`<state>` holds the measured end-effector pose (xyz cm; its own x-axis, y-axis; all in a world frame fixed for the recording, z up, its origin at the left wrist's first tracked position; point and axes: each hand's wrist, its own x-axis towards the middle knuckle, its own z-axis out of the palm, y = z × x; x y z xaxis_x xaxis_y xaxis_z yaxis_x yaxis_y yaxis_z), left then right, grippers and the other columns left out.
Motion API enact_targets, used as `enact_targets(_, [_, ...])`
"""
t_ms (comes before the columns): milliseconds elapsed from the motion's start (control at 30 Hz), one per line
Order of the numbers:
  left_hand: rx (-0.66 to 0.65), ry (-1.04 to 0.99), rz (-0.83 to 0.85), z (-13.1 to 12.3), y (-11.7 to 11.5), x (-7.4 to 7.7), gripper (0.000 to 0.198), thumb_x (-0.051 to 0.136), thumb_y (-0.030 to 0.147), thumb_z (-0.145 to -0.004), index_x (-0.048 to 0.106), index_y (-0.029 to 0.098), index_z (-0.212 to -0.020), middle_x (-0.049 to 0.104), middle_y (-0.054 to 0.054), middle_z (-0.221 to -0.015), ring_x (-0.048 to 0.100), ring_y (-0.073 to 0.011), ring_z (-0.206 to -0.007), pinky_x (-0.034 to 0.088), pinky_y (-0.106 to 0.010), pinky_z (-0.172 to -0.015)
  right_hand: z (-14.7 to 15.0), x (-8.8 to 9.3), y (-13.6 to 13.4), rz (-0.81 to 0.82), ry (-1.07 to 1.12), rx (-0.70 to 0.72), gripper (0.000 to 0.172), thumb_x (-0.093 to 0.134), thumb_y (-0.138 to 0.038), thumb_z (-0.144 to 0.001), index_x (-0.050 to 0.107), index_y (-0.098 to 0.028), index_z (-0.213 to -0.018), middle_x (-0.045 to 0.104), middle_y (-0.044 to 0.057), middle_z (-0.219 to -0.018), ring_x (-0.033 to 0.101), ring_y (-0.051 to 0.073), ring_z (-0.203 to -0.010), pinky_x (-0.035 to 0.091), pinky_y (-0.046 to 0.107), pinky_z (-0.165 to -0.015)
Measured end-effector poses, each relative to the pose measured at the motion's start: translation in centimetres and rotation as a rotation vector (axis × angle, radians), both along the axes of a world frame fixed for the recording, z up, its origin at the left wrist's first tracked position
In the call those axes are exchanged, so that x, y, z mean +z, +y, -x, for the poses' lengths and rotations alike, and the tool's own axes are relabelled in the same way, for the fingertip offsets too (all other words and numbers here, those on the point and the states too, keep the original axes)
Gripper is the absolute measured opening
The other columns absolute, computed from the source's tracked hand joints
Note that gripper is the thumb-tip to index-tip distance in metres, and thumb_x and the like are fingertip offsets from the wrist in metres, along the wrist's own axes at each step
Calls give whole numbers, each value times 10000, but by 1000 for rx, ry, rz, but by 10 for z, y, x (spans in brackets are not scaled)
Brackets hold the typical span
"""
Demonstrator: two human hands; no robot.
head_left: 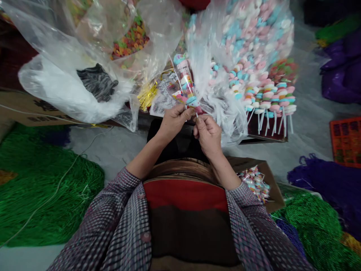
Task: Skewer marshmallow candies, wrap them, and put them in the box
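Shiny gold foil strips (pixel 148 96) lie leftmost. The left hand (pixel 175 121), nearly closed, pinches the bottom of a clear printed plastic sleeve (pixel 183 67) around a pastel candy stack (pixel 186 81); beside it, the right hand (pixel 209 132), fingers curled, grips its thin white stick (pixel 197 115). The sleeve's on; whether tied, I can't tell. Farther right, a brown cardboard carton (pixel 275 192) holds wrapped sweets (pixel 255 182), seemingly finished; pastel candy skewers (pixel 267 94) beyond look unwrapped.

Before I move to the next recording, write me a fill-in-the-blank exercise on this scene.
The left hand and the right hand meet at the wrapped candy, whose white ____ shows between them.
The open box of wrapped sweets sits beside the person's ____ arm.
The large strand pile at far left is mostly ____.

Missing words: stick; right; green.
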<state>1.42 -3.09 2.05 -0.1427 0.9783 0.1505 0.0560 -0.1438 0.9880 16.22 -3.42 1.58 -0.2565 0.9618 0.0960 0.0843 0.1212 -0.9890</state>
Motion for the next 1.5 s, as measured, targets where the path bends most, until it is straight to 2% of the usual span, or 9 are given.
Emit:
enact_targets(200, [2,287,-84,-1,-3,4,355,697,477,-897,572,220,-685,553,-34,-730,579,-231,-905,422,-367,-919,-1,0,7,-238,-212,-107,361,471,-546,-1025,598,-242,-877,517,-55,-583,540,126,-562,428,273,-587])
enact_targets(400, [9,-88,57,8,-6,4,525,591,727,-871,664,210,-820,666,-26,-814,616,-166,-838,474,-302,-805,-4,-6,7,-117,-102,-48,389,487,-604,-1003,605,-247,-904,505,-67,-549,511,121,-518,417,260,-544])
enact_targets(533, [-47,-337,131,4,2,0,527,704,714,-793,718,216,-962,726,-37,-925,657,-159,-912,505,-294,-850,-2,-3,2,-49,-41,-22,402,524,-624,-978,604,-239,-894,499,-80,-540,472,100,-490,388,235,-517])
enact_targets(667, [-169,-387,165,-8,1,0,485,788,671,-733,723,196,-807,676,9,-747,618,-127,-758,522,-291,-805,1,-1,-1,21,41,7,417,542,-639,-960,598,-234,-880,489,-92,-535,431,83,-452,372,224,-489])
enact_targets(767, [-194,-352,154,-4,-3,3,484,840,638,-694,738,194,-856,708,-13,-843,648,-140,-819,540,-299,-834,-3,-2,-1,65,84,41,406,570,-627,-952,606,-231,-872,487,-95,-538,423,75,-449,364,216,-480])
enact_targets(967, [88,-359,-31,36,10,17,671,539,818,-837,587,381,-1343,675,-91,-1300,691,-261,-1117,584,-382,-832,-14,0,-2,87,32,106,421,594,-640,-931,636,-225,-876,513,-86,-540,435,75,-454,377,222,-494])
enact_targets(1167, [216,-154,-19,41,21,15,358,522,632,-964,635,325,-1109,771,-58,-977,731,-200,-834,585,-335,-684,-14,-1,-3,139,-41,219,425,587,-652,-915,622,-230,-878,543,-74,-571,478,88,-485,411,235,-526])
enact_targets(1333, [219,-60,-50,36,25,-6,394,476,651,-981,632,298,-1063,757,-42,-871,729,-170,-790,573,-305,-668,-19,0,2,15,-329,187,243,670,-467,-877,616,-230,-884,564,-56,-621,519,121,-573,428,267,-600])
enact_targets(1500, [307,-36,-65,33,28,-18,406,493,646,-978,642,281,-1075,733,-27,-805,727,-153,-760,567,-287,-662,-26,9,6,-164,-376,89,391,728,-469,-834,628,-242,-1137,722,50,-1023,651,185,-835,531,339,-748])
